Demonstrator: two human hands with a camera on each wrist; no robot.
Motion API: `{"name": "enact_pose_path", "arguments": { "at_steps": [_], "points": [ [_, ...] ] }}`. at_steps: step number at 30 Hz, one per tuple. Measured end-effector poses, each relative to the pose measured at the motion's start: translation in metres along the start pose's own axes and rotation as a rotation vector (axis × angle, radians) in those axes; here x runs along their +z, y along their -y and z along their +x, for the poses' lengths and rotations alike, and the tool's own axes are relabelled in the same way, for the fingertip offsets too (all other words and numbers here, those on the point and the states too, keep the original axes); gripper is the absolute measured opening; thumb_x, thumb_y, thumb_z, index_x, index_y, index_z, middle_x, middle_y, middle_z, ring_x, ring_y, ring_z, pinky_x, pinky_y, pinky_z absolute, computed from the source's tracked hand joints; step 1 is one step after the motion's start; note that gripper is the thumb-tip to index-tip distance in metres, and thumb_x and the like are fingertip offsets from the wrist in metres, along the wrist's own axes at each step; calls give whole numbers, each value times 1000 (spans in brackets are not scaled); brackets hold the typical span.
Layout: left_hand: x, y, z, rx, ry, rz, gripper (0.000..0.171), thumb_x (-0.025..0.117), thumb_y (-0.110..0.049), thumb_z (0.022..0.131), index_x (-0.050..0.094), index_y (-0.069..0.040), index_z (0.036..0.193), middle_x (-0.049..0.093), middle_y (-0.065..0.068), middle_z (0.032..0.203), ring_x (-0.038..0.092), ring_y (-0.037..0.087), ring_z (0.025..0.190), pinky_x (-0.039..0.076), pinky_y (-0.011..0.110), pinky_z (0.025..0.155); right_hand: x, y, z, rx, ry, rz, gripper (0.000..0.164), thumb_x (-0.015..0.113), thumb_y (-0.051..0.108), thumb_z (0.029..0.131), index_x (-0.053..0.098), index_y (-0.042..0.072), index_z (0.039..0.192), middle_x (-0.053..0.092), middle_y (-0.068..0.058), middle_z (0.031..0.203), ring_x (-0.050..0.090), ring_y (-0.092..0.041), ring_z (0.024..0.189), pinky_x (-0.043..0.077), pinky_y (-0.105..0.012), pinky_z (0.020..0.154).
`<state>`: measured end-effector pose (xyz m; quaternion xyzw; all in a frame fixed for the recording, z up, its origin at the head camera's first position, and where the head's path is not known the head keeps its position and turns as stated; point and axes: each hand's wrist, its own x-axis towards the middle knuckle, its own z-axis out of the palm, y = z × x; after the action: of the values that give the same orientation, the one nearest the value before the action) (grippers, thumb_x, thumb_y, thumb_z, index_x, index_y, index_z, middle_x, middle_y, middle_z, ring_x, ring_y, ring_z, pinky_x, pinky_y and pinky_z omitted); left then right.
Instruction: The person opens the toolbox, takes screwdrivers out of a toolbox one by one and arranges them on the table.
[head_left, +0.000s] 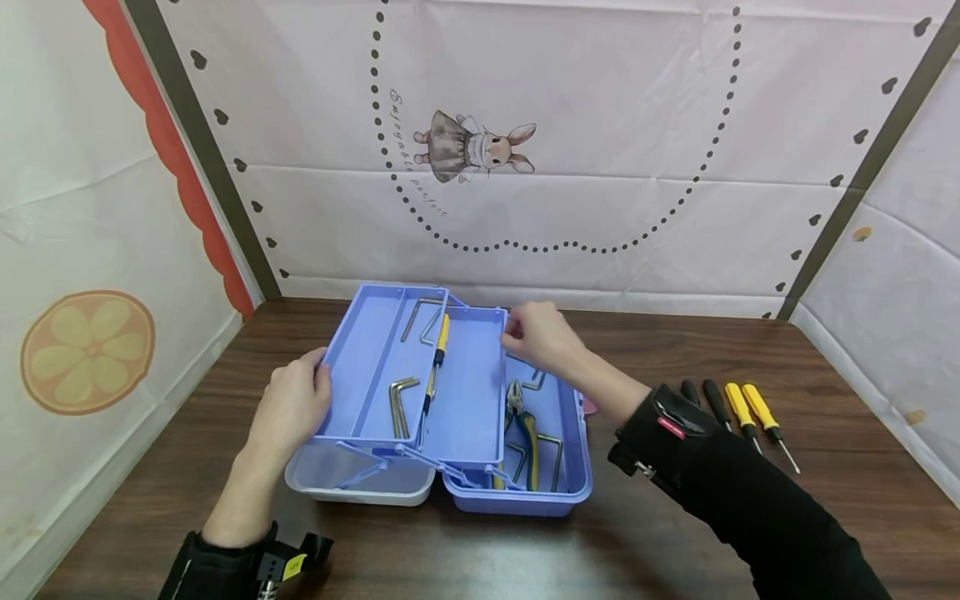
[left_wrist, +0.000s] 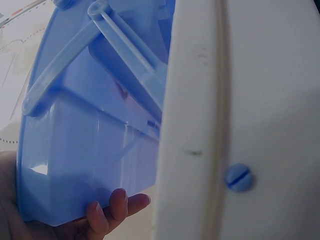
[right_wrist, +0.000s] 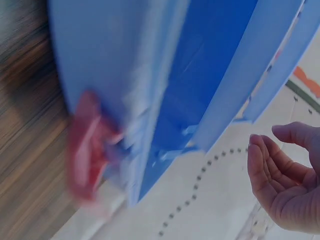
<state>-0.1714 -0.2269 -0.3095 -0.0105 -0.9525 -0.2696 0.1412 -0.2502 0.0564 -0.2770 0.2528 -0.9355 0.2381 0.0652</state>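
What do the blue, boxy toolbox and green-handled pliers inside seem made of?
The blue, boxy toolbox looks like satin plastic: soft highlights, thin walls. The pliers have a shiny grey head, suggesting bare steel; their duller green-and-yellow grips could be rubber or plastic.

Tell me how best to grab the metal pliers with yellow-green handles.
Probably grip the pliers by the right handle, from above: it lies exposed inside the blue plastic toolbox, while a blue plastic tray partly hides the left one.

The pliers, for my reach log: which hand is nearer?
The right hand: it is beyond the pliers. The left hand grips the left tray's outer edge.
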Motion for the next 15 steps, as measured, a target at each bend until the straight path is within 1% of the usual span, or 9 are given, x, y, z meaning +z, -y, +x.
{"name": "enact_pose_path", "arguments": {
  "at_steps": [3,6,9,11,15],
  "points": [
    [0,1,0,-5,4,-3,37,39,-6,91,42,18,120,49,37,109,54,47,92,44,56,73,9,12,10,9,75,1,12,60,12,80,66,3,74,62,-4,67,54,-13,57,45,-21,52],
    [0,1,0,-4,2,-1,37,39,-6,91,42,18,120,49,37,109,54,47,92,44,55,73,17,22,20,65,166,-3,14,62,16,81,67,2,81,64,-6,75,57,-13,63,47,-21,56],
    [0,1,1,-9,8,-1,38,39,-6,91,41,17,120,49,37,109,54,47,92,44,55,73,25,28,29,104,215,-18,18,63,20,81,68,3,84,63,-5,76,56,-13,64,47,-20,56],
    [0,1,1,-13,14,-2,38,39,-7,92,41,17,121,49,37,110,54,47,92,44,55,73,30,30,34,116,232,-26,20,63,22,81,68,3,83,62,-5,72,54,-12,60,44,-19,54],
    [0,1,0,-15,15,-1,38,39,-7,92,41,17,121,49,37,110,54,47,92,44,55,73,38,31,42,134,249,-33,23,64,26,81,67,3,78,53,-2,59,45,-10,50,36,-18,46]
  ]
}}
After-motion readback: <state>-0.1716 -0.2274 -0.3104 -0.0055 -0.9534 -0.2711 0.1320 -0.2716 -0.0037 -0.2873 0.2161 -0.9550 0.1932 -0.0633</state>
